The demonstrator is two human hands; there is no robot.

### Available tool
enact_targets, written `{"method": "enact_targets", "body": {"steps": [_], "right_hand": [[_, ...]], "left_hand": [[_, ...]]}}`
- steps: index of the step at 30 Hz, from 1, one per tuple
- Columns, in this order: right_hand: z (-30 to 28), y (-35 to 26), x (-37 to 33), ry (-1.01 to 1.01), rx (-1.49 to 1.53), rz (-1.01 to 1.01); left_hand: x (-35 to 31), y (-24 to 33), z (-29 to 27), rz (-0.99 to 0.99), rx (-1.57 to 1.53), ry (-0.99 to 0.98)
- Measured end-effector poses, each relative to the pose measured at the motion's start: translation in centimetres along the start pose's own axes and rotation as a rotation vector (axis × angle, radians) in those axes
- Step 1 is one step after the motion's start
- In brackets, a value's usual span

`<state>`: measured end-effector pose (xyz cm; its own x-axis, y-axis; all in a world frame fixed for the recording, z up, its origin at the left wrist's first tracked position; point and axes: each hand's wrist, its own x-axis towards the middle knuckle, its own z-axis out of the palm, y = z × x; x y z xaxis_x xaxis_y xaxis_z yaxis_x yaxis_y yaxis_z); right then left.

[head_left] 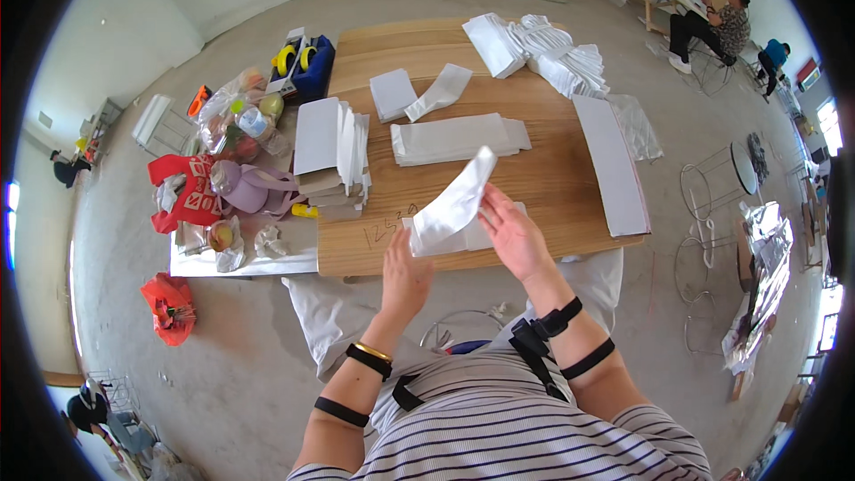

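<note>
A shiny white sock-shaped piece (450, 207) is tilted up over the near edge of the wooden table, between my hands. My left hand (406, 278) is at its lower left end, thumb and fingers apparently closed around it, slightly blurred. Along the right edge of the piece, my right hand (515, 233) has its fingers stretched out and touching it, palm turned inward. Beneath lies another pale flat piece (476, 236), partly covered. Farther back rests a long white flat stack (459, 139). Behind that are a white card stack (392, 94) and a second white sock-shaped piece (440, 92).
White bundles (543, 52) are heaped at the far right of the table (552, 178), beside a long white box (609, 165). Card stacks (328, 147) line the left side. Bags, a bottle (253, 120), a lilac cap (242, 185) and a blue bin (312, 71) crowd farther left.
</note>
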<state>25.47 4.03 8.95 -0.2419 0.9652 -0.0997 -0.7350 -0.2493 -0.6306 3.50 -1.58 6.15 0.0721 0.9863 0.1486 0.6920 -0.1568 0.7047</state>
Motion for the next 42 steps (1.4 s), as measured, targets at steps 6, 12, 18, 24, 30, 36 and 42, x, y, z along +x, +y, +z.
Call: {"method": "enact_targets", "body": {"steps": [6, 12, 18, 24, 30, 36, 42], "right_hand": [[-5.9, -3.3, -2.9, 0.109, 0.199, -0.076], [-9.4, -4.8, -4.9, 0.216, 0.315, -0.133], [-11.0, -4.7, -4.8, 0.241, 0.338, -0.114], [-11.4, -4.3, -4.6, 0.273, 0.367, -0.093], [-10.7, -4.5, -4.5, 0.258, 0.383, -0.082], [-8.8, -5.1, -4.3, 0.224, 0.402, -0.08], [-8.2, -5.2, -4.1, 0.184, 0.45, -0.075]], "left_hand": [[1.4, 3.1, 3.3, 0.255, 0.293, -0.149], [1.6, 3.4, 5.7, 0.313, 0.39, -0.299], [1.7, 2.8, 6.6, 0.272, 0.393, -0.332], [1.7, 2.6, 6.0, 0.239, 0.409, -0.308], [2.7, 4.2, 5.7, 0.278, 0.305, -0.285], [3.7, 2.2, 5.7, 0.158, 0.162, -0.105], [3.7, 1.9, 5.4, 0.123, 0.193, -0.039]]}}
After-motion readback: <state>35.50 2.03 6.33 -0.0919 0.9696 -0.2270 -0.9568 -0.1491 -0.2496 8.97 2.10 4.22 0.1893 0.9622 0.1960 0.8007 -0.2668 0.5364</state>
